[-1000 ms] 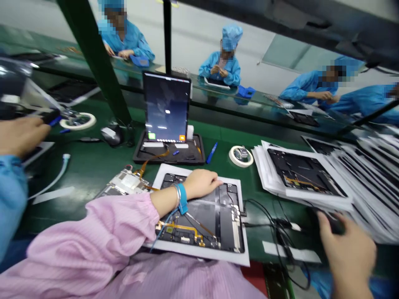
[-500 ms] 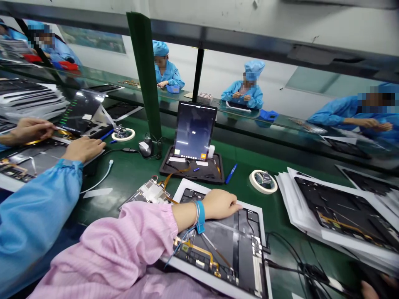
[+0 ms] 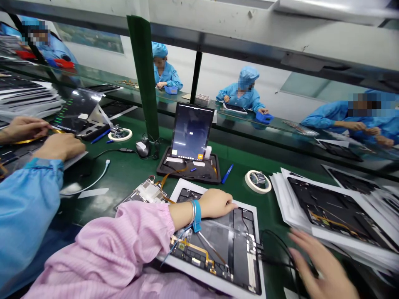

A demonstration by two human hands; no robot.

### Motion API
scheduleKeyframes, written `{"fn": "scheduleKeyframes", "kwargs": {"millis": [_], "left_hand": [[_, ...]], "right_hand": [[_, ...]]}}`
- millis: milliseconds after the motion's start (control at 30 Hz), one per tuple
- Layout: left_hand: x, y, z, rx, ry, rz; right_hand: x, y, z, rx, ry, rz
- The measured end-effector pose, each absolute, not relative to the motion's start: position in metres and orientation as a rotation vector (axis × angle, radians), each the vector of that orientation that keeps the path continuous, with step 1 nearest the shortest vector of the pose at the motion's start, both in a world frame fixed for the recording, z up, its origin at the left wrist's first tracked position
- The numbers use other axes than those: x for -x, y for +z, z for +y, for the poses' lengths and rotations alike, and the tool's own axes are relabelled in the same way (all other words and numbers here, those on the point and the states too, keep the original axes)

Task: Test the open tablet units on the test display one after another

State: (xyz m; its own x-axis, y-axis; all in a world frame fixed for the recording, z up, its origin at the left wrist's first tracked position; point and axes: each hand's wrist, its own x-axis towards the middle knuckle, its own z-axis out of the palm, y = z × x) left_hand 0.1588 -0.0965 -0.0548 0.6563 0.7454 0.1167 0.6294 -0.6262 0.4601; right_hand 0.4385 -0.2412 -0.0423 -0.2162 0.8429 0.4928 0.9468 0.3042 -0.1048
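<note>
Holds the left arm (image 3: pixel 124 238) bent across the front, with the left hand (image 3: pixel 215 203) palm down, its fingers (image 3: pixel 233 205) partly curled. Holds the right hand (image 3: pixel 324 268) low at the right, slightly blurred, spread, with thumb (image 3: pixel 299 266) apart from fingers extended forward.

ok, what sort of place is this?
Likely an electronics assembly or repair line: an opened tablet-like device on the green bench, a similar opened one on the stack at right, and several blue-clad people seated at a facing bench.
</note>
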Motion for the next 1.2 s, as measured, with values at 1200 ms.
{"fn": "scheduleKeyframes", "kwargs": {"millis": [1200], "left_hand": [[0.025,-0.025,-0.001,-1.901,0.839,2.129]], "right_hand": [[-0.344,-0.002,-0.089,1.540,-0.503,-2.623]]}}
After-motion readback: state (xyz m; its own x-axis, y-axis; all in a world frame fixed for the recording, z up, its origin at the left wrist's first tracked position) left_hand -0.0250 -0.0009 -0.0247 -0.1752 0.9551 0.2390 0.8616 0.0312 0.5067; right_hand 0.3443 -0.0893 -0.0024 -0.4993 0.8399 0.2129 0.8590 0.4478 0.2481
